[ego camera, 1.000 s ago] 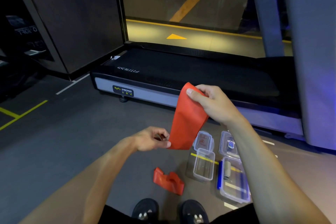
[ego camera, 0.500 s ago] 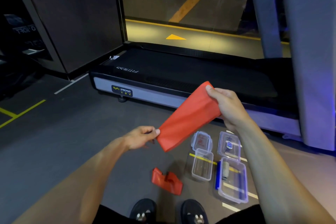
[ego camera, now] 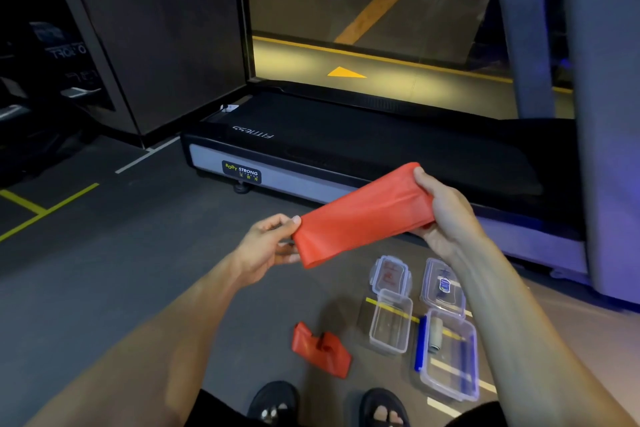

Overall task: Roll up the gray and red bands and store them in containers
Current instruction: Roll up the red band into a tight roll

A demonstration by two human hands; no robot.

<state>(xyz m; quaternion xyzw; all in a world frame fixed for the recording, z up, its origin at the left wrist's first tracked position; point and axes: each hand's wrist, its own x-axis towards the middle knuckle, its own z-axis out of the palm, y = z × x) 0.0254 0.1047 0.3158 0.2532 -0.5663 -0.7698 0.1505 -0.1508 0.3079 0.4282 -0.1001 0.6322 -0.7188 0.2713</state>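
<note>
Above floor | both hands [ego camera: 266, 246] [ego camera: 446, 218] pinch smooth, flat red band [ego camera: 360, 215] taut

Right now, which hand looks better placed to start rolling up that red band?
Probably the left hand: it pinches the red band by its free lower end, where a roll could begin, while the right hand grips the higher end and can steady it.
</note>
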